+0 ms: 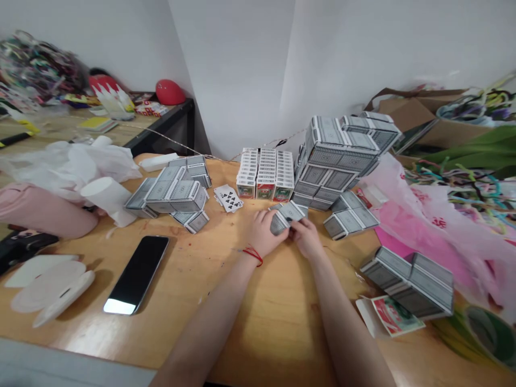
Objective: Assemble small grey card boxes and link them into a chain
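Both my hands meet at the middle of the wooden table (pixel 250 317) around one deck of grey-backed playing cards (pixel 287 215). My left hand (pixel 264 232), with a red string on its wrist, curls its fingers over the deck's left end. My right hand (pixel 307 236) pinches the deck's right end. A few loose face-up cards (pixel 228 198) lie just left of my hands. Behind them stand rows of boxed decks (pixel 266 174) and a tall stack of grey decks (pixel 336 156).
More grey decks lie in piles at the left (pixel 173 193), right (pixel 350 216) and near right (pixel 411 279). A black phone (pixel 137 274) lies at the left front. White paper shapes (pixel 48 285), a flattened card box (pixel 393 316), pink plastic bags (pixel 423 226) and white bags (pixel 72 161) surround the work area.
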`<control>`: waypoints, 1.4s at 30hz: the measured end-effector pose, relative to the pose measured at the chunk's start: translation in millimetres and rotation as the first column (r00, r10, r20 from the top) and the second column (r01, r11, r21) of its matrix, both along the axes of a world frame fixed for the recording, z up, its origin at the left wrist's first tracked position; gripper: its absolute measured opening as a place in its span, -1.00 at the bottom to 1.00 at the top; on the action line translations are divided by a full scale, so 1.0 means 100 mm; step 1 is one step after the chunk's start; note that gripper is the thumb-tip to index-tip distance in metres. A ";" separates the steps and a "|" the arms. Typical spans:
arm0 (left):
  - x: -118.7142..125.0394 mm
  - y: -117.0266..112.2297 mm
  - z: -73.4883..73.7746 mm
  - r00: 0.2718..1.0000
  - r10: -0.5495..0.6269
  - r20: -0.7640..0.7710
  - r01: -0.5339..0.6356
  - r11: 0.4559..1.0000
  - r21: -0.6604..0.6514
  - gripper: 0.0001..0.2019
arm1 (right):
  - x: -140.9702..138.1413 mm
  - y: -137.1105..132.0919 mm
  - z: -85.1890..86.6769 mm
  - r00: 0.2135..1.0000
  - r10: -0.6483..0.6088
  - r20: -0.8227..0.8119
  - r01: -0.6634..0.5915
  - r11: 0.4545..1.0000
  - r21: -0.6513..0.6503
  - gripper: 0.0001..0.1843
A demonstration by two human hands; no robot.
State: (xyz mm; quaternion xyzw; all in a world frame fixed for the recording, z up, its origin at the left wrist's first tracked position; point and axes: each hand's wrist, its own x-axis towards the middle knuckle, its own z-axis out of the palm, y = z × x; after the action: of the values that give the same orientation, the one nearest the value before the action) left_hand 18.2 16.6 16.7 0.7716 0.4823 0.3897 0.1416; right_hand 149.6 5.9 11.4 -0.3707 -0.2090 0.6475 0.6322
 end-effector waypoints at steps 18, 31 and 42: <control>-1.04 0.53 -0.27 0.928 0.295 -0.228 -0.314 0.948 -0.052 -0.63 | -0.02 0.03 -0.16 0.978 0.037 0.206 -0.048 0.998 0.049 -0.82; -0.86 0.42 -0.10 0.657 0.701 0.276 -0.717 0.695 -0.058 -0.71 | -0.03 0.03 -0.13 0.977 0.073 0.200 -0.088 0.994 0.067 -0.77; -0.41 0.28 -0.09 0.667 0.295 0.684 -0.182 0.955 -0.234 -0.62 | -0.04 -0.03 -0.02 0.972 0.121 0.203 -0.136 0.989 0.065 -0.71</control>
State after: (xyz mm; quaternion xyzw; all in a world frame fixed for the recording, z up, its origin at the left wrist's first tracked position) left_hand -22.6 44.9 7.9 0.4779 0.5138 0.6364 0.3204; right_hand 145.4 2.9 9.6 -0.3943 -0.3199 0.6380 0.5789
